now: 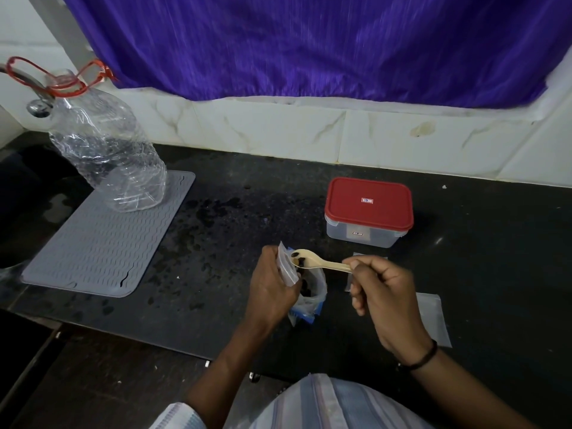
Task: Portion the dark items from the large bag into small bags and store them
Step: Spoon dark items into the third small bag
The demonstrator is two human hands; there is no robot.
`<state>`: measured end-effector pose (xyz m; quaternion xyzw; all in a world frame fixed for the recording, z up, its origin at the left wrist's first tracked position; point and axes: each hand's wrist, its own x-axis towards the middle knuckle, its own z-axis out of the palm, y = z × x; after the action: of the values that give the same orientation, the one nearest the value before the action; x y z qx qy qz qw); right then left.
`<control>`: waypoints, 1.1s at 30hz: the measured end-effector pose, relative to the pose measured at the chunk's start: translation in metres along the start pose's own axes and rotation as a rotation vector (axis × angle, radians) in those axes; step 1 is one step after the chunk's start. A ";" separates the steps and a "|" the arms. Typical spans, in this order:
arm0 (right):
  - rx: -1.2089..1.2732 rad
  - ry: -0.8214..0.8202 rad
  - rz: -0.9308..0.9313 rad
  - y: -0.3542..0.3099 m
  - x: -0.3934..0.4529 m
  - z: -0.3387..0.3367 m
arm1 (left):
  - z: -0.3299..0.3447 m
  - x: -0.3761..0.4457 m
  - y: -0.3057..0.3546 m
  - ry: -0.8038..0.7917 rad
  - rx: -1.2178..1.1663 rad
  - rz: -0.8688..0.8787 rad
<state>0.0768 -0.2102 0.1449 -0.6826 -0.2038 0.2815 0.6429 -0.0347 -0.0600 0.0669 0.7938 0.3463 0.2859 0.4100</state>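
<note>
On the black counter stands a large clear bag (pixel 312 297) with a blue base, open at the top and holding dark items. My left hand (pixel 272 286) grips a small clear zip bag (pixel 288 267) just left of the large bag's mouth. My right hand (pixel 383 295) holds a cream plastic spoon (pixel 322 263) by its handle. The spoon's bowl carries a few dark items and hovers at the small bag's opening, above the large bag. Flat empty small bags (pixel 433 317) lie on the counter under and beside my right hand.
A clear box with a red lid (pixel 370 209) stands behind the bags, lid on. A grey ribbed mat (pixel 102 246) lies at the left with a crumpled clear bottle (pixel 102 150) on its far end. The tiled wall and a purple curtain (pixel 309 44) bound the back.
</note>
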 end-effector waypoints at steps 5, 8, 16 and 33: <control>0.005 0.021 0.007 -0.001 0.002 0.001 | -0.002 0.000 -0.002 -0.021 0.011 -0.019; 0.011 0.018 0.003 -0.002 0.004 -0.001 | -0.002 -0.001 -0.003 -0.024 0.018 -0.044; -0.248 -0.023 -0.184 0.003 0.004 0.002 | 0.003 -0.001 -0.002 0.002 0.086 0.054; -0.995 -0.125 -1.027 0.009 0.010 0.006 | -0.002 -0.002 -0.008 0.083 -0.016 0.001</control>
<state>0.0800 -0.2003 0.1347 -0.6952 -0.6400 -0.1443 0.2937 -0.0401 -0.0575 0.0602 0.7780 0.3605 0.3215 0.4017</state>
